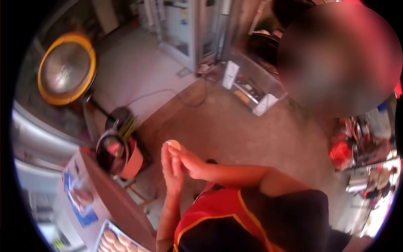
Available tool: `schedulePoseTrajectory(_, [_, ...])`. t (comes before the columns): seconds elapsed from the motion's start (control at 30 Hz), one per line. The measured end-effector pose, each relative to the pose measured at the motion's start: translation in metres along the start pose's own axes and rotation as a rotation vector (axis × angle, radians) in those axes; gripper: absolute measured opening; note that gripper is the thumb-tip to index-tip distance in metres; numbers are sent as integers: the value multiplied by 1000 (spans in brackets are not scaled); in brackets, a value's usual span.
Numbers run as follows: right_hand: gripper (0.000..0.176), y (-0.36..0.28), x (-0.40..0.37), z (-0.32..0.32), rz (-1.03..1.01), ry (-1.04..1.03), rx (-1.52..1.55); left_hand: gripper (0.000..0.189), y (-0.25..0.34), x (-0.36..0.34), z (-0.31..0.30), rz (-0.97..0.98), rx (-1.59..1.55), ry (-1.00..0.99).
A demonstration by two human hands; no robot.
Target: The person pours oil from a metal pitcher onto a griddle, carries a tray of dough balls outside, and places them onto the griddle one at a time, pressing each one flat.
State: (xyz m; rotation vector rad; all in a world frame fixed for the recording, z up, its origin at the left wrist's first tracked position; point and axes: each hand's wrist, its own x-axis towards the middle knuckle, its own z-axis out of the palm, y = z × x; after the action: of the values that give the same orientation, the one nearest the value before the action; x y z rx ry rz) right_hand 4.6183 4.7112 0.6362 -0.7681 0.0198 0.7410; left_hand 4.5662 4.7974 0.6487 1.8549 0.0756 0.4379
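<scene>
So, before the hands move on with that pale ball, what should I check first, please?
1. Pale ball sits between both palms: ok, it shows at the fingertips.
2. Left hand and right hand press against each other: ok.
3. Ball is round all over: cannot tell, the palms hide most of it.
4. Tray with pale pieces lies close, low on the left side: ok.
5. Tray has a free place: cannot tell, the picture's edge cuts it off.
6. Dark pot stands apart from the hands: ok.
</scene>
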Motion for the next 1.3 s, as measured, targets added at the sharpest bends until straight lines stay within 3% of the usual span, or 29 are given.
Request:
schedulePoseTrajectory(0.07, [45,-32,-2,-70,-32,-35,232,49,13,13,64,105,150,-205])
schedulePoseTrajectory(0.13, [41,-74,-13,-143,-26,-116,468,48,29,40,126,109,120,-269])
schedulePoseTrajectory(0.17, [38,-117,-29,-154,39,33,511,47,34,55,154,138,115,-272])
schedulePoseTrajectory(0.23, [38,-158,-32,-223,-2,80,572,45,40,81,213,172,104,-277])
schedulePoseTrajectory(0.33, [38,-234,-38,-333,-65,239,524,42,13,110,302,-101,-30,-339])
schedulePoseTrajectory(0.47, [40,-348,-67,-427,-176,436,331,37,-28,132,383,-488,-208,-292])
schedulePoseTrajectory(0.57, [40,-436,-61,-474,-355,493,149,36,-38,156,407,-548,-61,-317])
schedulePoseTrajectory(0.7, [40,-527,-31,-561,-412,667,114,33,-73,199,428,-554,74,-322])
schedulePoseTrajectory(0.77, [40,-567,-14,-598,-484,823,-85,32,-93,225,437,-535,148,-338])
schedulePoseTrajectory(0.8, [37,-591,-10,-600,-446,1001,-293,32,-102,241,445,-529,146,-345])
schedulePoseTrajectory(0.87, [28,-616,14,-677,-490,1068,-463,32,-116,277,463,-517,139,-361])
schedulePoseTrajectory(0.93, [31,-644,29,-706,-471,1415,-933,33,-126,317,483,-493,166,-384])
schedulePoseTrajectory(1.0, [33,-665,46,-713,-477,1572,-1096,34,-128,349,502,-488,170,-376])
schedulePoseTrajectory(1.03, [33,-672,50,-716,-522,1560,-1146,34,-128,365,509,-480,162,-368])
schedulePoseTrajectory(1.13, [33,-680,73,-747,-268,1636,-1242,34,-130,404,525,-490,182,-383])
schedulePoseTrajectory(1.23, [34,-668,101,-738,-234,1577,-1352,32,-130,423,534,-529,181,-401])
schedulePoseTrajectory(1.3, [42,-652,119,-735,-394,1398,-1443,31,-129,429,543,-542,162,-398])
